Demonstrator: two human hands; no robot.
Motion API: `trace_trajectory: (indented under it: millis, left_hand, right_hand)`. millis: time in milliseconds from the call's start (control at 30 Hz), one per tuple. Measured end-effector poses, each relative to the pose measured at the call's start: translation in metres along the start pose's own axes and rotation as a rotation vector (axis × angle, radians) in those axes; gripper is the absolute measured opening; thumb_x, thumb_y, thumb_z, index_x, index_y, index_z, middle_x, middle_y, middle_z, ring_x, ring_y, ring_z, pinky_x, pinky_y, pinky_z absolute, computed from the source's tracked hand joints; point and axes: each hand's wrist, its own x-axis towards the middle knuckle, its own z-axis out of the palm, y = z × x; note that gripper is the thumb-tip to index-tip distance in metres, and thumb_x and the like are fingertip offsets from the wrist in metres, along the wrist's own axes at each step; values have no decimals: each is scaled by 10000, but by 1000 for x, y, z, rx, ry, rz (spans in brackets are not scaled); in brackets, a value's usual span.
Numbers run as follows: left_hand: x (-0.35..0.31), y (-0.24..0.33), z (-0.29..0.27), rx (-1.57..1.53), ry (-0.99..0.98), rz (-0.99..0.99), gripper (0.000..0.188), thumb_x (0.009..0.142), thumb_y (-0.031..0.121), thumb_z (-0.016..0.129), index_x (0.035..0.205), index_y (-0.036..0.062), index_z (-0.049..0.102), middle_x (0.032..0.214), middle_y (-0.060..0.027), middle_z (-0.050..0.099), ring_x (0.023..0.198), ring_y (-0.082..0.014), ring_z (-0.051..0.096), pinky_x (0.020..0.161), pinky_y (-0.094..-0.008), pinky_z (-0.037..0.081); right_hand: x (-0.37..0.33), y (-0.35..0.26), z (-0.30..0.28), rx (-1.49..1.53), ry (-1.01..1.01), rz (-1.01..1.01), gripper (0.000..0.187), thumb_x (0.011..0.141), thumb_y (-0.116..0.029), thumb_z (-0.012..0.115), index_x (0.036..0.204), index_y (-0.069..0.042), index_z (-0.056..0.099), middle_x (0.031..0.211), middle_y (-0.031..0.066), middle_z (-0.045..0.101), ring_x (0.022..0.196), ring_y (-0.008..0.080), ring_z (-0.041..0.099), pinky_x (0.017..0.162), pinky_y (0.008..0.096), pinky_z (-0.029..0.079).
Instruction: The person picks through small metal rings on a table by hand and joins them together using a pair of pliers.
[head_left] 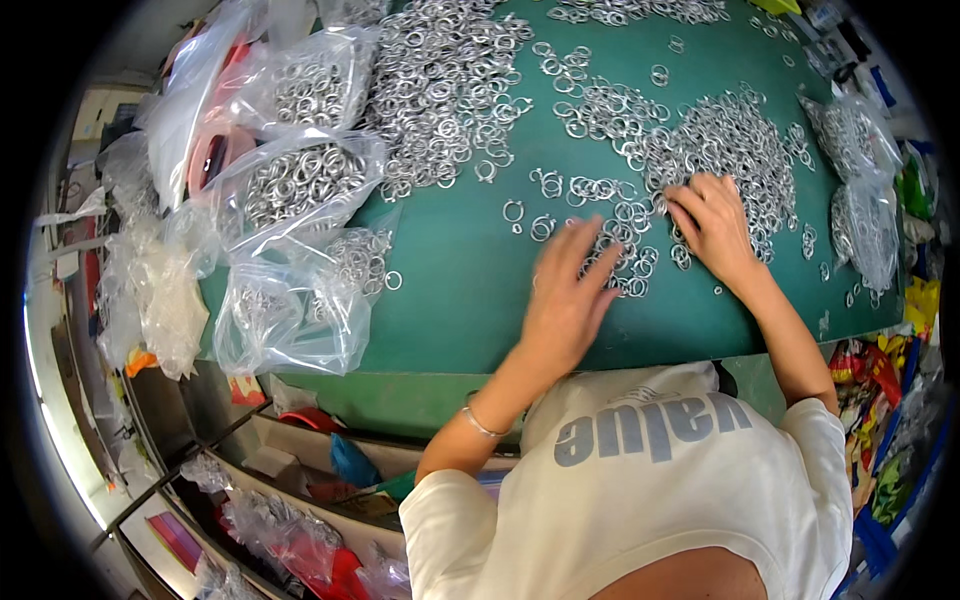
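Silver-coloured metal rings (740, 140) lie heaped on a green table (450, 280), with a small loose group of rings (635, 215) between my hands. My left hand (567, 290), blurred by motion, hovers at the near-left side of this small group. Its fingers are apart and nothing shows in them. At the left edge of the larger heap is my right hand (715, 225), fingers bent and drawn together among the rings. Its fingertips are partly hidden, so what they pinch cannot be made out. A bracelet (483, 423) circles my left wrist.
A bigger ring heap (430, 90) spreads at the far left. Clear plastic bags of rings (305, 185) line the table's left side. More filled bags (865, 220) stand at the right edge. Below the near edge is an open drawer (300, 440) with mixed items.
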Motion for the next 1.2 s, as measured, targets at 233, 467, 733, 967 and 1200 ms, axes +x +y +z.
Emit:
trace_trajectory:
  millis: [233, 467, 733, 967, 1200]
  left_hand:
    - [1, -53, -24, 449, 70, -86, 311, 739, 88, 658, 1043, 91, 595, 1327, -124, 410, 1218, -356, 371, 993, -495, 280]
    - [19, -7, -7, 274, -141, 217, 301, 745, 35, 623, 1040, 80, 587, 1228, -119, 476, 1141, -330, 440, 951, -430, 336]
    - [62, -64, -7, 169, 133, 172, 215, 723, -98, 526, 899, 15, 578, 965, -127, 550, 943, -314, 510, 816, -353, 419]
    - [74, -67, -12, -750, 366, -420, 151, 838, -46, 535, 971, -4, 594, 859, -11, 577, 755, -41, 521, 617, -172, 416]
    - [84, -34, -34, -672, 375, -309, 216, 841, -20, 551, 1055, -10, 584, 852, 11, 569, 721, -32, 507, 630, -156, 396]
  right_hand:
    - [-11, -6, -16, 7, 127, 308, 242, 767, -82, 627, 1000, -53, 570, 885, 114, 601, 793, 263, 551, 686, 359, 375]
    - [-47, -24, -6, 90, -151, -15, 313, 740, -230, 668, 987, -75, 555, 748, 68, 466, 731, 243, 470, 650, 355, 353]
    - [-37, 39, -23, -82, 146, 273, 194, 750, -140, 652, 907, -53, 580, 813, 97, 590, 760, 264, 555, 679, 367, 391]
    - [-35, -35, -15, 186, -164, 40, 415, 706, -265, 706, 1035, -60, 556, 837, 85, 532, 789, 248, 501, 717, 364, 376]
    - [-36, -11, -13, 484, -8, 278, 131, 819, -149, 611, 809, -21, 583, 681, 64, 517, 582, 155, 456, 556, 284, 374]
